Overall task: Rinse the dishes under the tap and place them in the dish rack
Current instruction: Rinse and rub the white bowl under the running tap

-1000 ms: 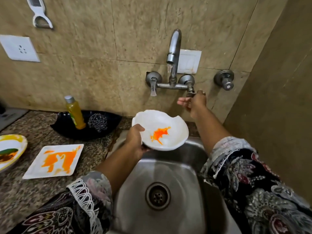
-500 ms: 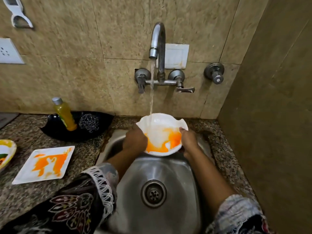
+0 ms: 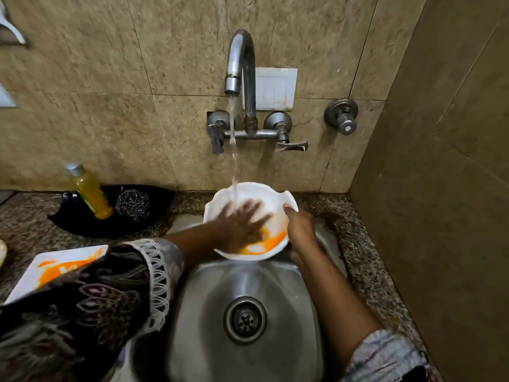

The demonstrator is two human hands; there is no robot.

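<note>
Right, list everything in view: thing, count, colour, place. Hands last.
bowl: one, white with orange residue, held over the sink under the water stream
tap: one, grey metal, on the wall, running
sink: one, steel, below the bowl
square plate: one, white smeared orange, on the counter left, partly hidden by a sleeve
black dish: one, on the counter by the wall
bottle: one, yellow, standing in the black dish
scrubber: one, steel, in the black dish
left hand: fingers spread flat inside the bowl
right hand: grips the bowl's right rim

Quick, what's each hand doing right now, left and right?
Left hand: open, fingers spread flat inside the white bowl under the running water.
Right hand: gripping the bowl's rim.
</note>
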